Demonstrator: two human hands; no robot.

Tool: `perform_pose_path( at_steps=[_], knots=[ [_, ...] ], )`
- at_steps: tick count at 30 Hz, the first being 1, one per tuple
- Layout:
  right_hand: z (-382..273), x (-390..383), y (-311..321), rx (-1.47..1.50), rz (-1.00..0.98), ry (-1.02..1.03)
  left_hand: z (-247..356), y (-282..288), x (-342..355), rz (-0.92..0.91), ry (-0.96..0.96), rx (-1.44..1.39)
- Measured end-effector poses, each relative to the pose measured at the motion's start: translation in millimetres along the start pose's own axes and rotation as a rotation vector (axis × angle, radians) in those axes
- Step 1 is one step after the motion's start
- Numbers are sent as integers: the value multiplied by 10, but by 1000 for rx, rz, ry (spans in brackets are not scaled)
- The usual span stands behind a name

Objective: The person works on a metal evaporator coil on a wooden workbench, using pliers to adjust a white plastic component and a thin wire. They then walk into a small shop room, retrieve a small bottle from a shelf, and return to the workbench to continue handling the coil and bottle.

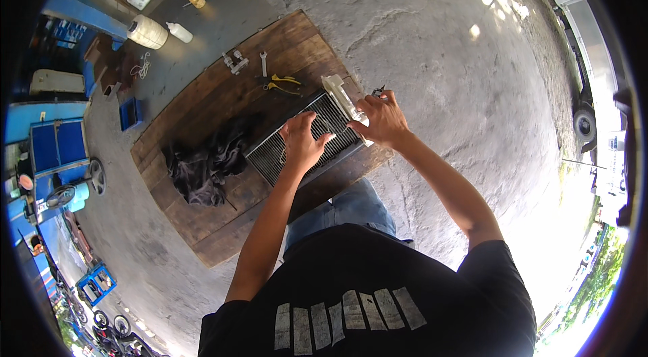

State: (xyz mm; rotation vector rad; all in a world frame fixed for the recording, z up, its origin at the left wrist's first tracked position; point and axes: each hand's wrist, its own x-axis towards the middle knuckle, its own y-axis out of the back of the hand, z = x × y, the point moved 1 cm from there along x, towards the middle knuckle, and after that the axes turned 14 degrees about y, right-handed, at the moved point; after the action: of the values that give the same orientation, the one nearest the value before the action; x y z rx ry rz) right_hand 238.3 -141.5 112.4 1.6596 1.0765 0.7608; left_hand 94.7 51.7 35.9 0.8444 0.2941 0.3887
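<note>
A radiator [270, 156] with a dark finned core lies slanted on the wooden board. Along its right end runs a pale plastic end tank [337, 95]. Over the core is my left hand [305, 142], its thumb and fingers apart and nothing visible between them. My right hand [385, 120] curls round the outer side of the end tank, thumb on the near side. A small dark piece [379, 91] shows just beyond its fingers; whether it is attached to the tank is unclear. Part of the core is hidden under my left hand.
Yellow-handled pliers [282, 85], a wrench [264, 64] and small metal fittings [235, 62] lie on the wooden board [202, 228]. A crumpled black cloth [206, 164] is left of the radiator. On the floor beyond are a twine spool [147, 32], bottles [179, 32] and a blue bin [131, 114].
</note>
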Motion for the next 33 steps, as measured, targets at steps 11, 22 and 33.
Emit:
perform_pose_path(
  at_steps=[11, 22, 33],
  knots=[
    [10, -76, -88, -1, 39, -14, -26, -67, 10, 7, 6, -49],
    [-195, -139, -146, -161, 81, -37, -113, 76, 171, -93, -65, -45],
    [-265, -284, -240, -241, 288, 10, 49, 77, 468, -499, 239, -136]
  ],
)
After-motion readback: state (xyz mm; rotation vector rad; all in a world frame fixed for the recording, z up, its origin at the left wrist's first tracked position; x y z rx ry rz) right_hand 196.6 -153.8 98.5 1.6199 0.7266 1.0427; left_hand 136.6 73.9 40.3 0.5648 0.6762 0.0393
